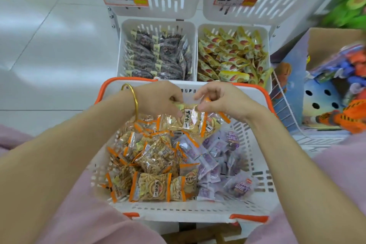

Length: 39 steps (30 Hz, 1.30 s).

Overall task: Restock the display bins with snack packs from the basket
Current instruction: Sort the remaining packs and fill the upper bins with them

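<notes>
Floor [49, 45]: glossy white tiles, soft light glare at upper left. Printed cardboard box [297, 55] at right edge. Blurred green shapes [348, 10] upper right.

The basket [178, 212] stands open on top, with snack packs [152, 186] heaped across its floor. Over its far rim the left hand [156, 99] and right hand [221, 99] pinch one pack [188, 119], filling that gap. Beyond, the left lower bin [123, 31] and right lower bin [265, 31] open upward, nearly full, with the upper bins [178, 6] overhanging their backs. A cardboard box [293, 61] crowds the right, and bare floor [49, 45] lies to the left.
</notes>
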Available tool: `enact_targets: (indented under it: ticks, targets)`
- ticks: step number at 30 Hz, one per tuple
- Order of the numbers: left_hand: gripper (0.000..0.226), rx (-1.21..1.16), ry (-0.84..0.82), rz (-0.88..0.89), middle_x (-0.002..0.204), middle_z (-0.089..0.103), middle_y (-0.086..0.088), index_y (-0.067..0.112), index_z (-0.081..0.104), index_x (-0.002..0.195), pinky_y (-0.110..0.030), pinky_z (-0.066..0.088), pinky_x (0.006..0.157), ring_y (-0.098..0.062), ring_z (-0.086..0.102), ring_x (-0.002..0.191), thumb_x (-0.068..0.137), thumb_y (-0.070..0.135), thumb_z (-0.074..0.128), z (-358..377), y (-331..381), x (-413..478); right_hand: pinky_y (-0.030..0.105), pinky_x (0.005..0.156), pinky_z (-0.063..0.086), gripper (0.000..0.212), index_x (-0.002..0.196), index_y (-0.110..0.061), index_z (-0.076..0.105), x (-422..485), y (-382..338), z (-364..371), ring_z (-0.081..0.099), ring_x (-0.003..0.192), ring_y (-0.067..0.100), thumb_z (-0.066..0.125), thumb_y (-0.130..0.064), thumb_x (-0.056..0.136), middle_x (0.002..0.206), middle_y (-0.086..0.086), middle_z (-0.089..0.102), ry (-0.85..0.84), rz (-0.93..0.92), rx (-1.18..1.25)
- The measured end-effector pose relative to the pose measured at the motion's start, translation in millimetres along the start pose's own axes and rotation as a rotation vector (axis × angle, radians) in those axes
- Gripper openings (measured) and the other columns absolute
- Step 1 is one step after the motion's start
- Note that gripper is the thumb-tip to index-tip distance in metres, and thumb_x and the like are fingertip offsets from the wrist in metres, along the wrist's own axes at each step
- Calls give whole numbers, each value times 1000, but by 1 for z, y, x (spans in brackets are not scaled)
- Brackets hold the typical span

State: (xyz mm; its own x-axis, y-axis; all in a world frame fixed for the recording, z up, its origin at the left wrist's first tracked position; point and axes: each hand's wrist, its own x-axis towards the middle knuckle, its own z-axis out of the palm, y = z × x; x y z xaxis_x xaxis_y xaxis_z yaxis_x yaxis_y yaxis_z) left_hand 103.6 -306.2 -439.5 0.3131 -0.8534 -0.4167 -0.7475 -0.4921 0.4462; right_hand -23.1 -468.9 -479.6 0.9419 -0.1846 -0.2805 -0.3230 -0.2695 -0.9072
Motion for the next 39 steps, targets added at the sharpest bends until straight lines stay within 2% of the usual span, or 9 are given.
enact_targets:
  ticks: [6,11,19,23,27,30,33,37,39]
  targets:
    - [14,-253,183,-123,72,49,-1,21,52,79,-26,42,54,-14,47,61,90,24,60,-10,-7,0,25,63,52,24,92,-13,64,-23,-7,-35,60,66,20,75,-2,73,71,6,66,152,-20,78]
    - [10,-462,241,-190,79,50,-9,13,53,87,-46,52,81,-22,47,72,95,18,51,-5,4,9,20,57,49,24,89,-13,64,-28,-33,-37,61,56,13,73,3,73,67,5,69,93,-115,126]
    - [23,-937,161,-91,102,61,-15,12,54,103,-44,55,86,-24,63,89,97,32,46,1,25,11,19,52,45,26,87,-17,61,-7,-43,-24,55,58,12,78,-4,72,70,8,64,458,-266,115]
    - [50,-835,163,-39,107,64,-17,16,53,106,-51,51,91,-33,63,100,74,49,72,1,22,6,20,54,44,26,86,-20,60,3,-47,-17,50,62,11,78,-7,73,74,1,57,545,-324,16]
    - [25,-820,261,-19,105,65,-16,17,52,97,-50,52,88,-33,64,96,83,26,70,-10,16,4,15,67,43,18,102,-25,62,15,-62,-20,54,76,5,67,-30,85,92,-5,59,623,-292,-205]
    - [23,-834,405,34,98,66,-9,18,53,102,-37,57,79,-23,66,88,86,25,67,-36,4,0,10,63,46,25,113,-28,60,22,-94,-30,59,74,-11,59,-37,89,87,-21,64,339,-219,-136]
    - [27,-810,579,90,88,61,1,13,52,109,-17,49,63,-8,59,74,86,16,66,-71,-10,0,24,51,48,36,111,-26,60,39,-131,-36,65,62,4,74,-19,79,73,-15,69,148,-216,-91]
    - [46,-598,881,135,98,58,4,11,51,118,-13,45,77,5,57,84,78,15,74,-114,-33,8,29,50,52,33,103,-11,58,83,-192,-39,66,62,15,75,-3,75,76,2,67,256,-355,-222]
    - [61,-344,1099,34,119,54,-3,12,50,127,-20,37,97,-12,51,111,72,25,75,-131,-52,14,36,56,55,29,98,-12,55,112,-216,-46,67,70,22,74,-6,76,86,9,66,401,-437,-308]
